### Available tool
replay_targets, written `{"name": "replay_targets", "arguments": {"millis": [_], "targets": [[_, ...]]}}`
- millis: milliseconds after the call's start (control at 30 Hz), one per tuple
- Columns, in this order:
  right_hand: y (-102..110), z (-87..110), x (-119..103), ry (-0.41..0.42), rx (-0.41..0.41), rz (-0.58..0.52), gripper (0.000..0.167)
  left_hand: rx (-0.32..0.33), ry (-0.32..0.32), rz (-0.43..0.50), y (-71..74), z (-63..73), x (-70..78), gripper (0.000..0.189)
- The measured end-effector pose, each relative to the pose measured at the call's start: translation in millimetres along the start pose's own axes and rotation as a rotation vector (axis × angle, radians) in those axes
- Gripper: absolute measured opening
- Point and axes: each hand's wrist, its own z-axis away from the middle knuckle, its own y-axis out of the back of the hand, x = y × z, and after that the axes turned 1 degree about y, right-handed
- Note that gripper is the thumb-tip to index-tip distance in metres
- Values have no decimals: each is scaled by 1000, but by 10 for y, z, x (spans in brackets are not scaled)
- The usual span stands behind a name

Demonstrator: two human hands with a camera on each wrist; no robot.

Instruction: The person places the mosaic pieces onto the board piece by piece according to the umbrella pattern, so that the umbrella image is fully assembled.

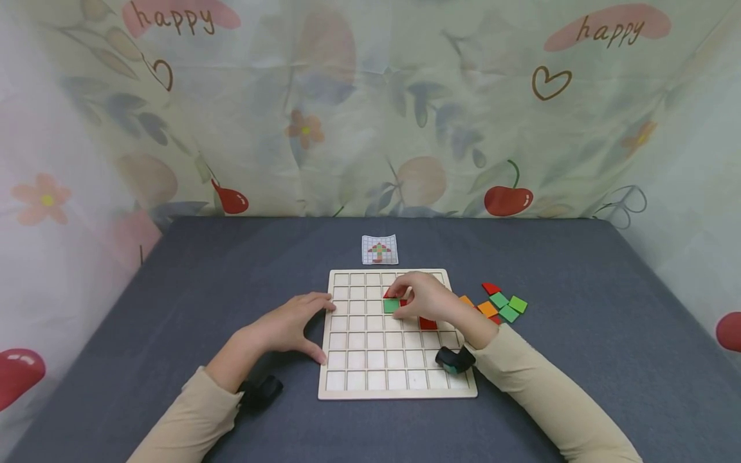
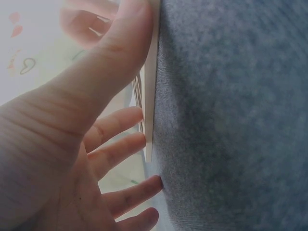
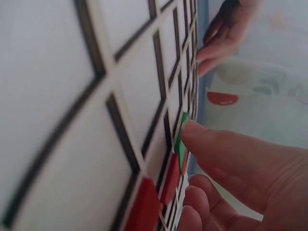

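Note:
A white wooden grid board (image 1: 370, 360) lies on the table. My right hand (image 1: 431, 299) is over its upper part, thumb and curled fingers at a green square tile (image 1: 391, 307). In the right wrist view the thumb touches that green tile (image 3: 181, 139); the fingertips' contact is partly hidden. Red pieces sit beside it, one red tile (image 1: 428, 324) lower right and another partly under the hand. My left hand (image 1: 286, 325) rests against the board's left edge, thumb and fingers spread; the left wrist view shows the fingers (image 2: 118, 154) fairly straight along the edge.
A small pattern card (image 1: 379, 249) with a coloured figure lies behind the board. Loose tiles lie right of it: green tiles (image 1: 509, 313), an orange tile (image 1: 487, 309) and a red piece (image 1: 491, 288). A patterned curtain (image 1: 370, 128) hangs behind the dark table (image 1: 579, 386).

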Motion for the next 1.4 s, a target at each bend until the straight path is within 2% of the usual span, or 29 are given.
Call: {"name": "replay_targets", "arguments": {"millis": [200, 400, 700, 1067, 1400], "targets": [[206, 126, 115, -52, 56, 1, 27, 1, 4, 0, -10, -4, -1, 85], [482, 332, 336, -87, 138, -5, 29, 6, -1, 10, -8, 1, -6, 85], [795, 675, 671, -170, 173, -11, 36, -6, 12, 4, -8, -6, 7, 86], [892, 863, 993, -235, 104, -3, 36, 1, 17, 5, -21, -10, 11, 86], [882, 924, 1099, -242, 75, 9, 37, -6, 34, 11, -21, -2, 14, 86]]}}
